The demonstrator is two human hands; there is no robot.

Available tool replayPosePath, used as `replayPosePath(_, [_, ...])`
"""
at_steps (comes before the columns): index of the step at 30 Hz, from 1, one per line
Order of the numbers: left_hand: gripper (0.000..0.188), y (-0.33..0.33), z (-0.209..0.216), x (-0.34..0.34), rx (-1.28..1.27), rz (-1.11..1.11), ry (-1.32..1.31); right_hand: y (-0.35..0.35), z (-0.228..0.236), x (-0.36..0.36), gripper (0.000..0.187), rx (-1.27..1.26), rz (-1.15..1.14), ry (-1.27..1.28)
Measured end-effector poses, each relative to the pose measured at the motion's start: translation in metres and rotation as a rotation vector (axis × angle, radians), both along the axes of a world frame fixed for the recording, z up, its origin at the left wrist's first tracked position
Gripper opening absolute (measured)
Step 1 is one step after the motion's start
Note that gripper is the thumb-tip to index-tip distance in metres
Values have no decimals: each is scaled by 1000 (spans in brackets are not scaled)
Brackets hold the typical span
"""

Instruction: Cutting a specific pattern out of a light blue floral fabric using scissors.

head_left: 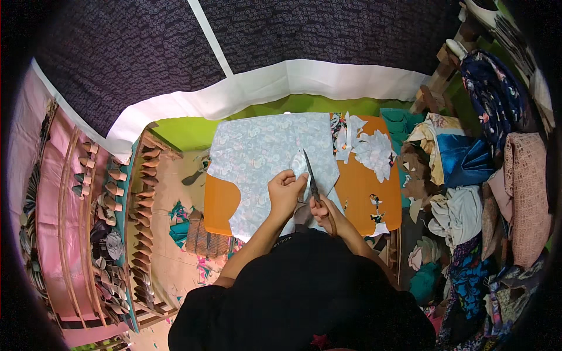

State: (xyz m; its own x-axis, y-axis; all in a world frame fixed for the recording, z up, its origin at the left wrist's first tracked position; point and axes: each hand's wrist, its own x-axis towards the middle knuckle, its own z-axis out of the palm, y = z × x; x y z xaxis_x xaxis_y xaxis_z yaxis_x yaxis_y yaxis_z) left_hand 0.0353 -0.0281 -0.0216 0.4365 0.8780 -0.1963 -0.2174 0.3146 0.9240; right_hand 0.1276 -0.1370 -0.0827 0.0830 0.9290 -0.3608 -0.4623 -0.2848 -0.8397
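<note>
A large piece of pale grey-blue patterned fabric [257, 146] is spread over the orange table [220, 202] in front of me. My left hand [284, 192] is closed in a pinch on a raised fold of this fabric, near its middle. In my right hand [328, 215] is a pair of dark scissors [311, 173], fingers wrapped round the handles. Its blades point away from me and lie right beside the fold and my left fingertips. How far apart the blades are is hard to make out.
Cut scraps [373, 153] of fabric lie on the table's right side. Piled cloths [462, 213] crowd the right, next to a blue folded fabric [466, 161]. Racks of wooden shoe-shaped forms [142, 228] line the left. More scraps [180, 231] litter the floor. A dark curtain [158, 64] hangs beyond.
</note>
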Motion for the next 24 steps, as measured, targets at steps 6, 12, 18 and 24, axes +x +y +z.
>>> replayPosePath(6, [16,-3,6,2,-31,18,35,-2,4,1,55,97,-26,-118])
replayPosePath(12, [16,-3,6,1,-25,7,48,-3,-1,5,43,113,-4,-135])
replayPosePath(18, [17,-3,8,3,-14,26,39,-4,6,4,59,193,-5,-460])
replayPosePath(24, [11,4,-8,-7,-101,-119,-97,-3,23,4,64,160,15,-411])
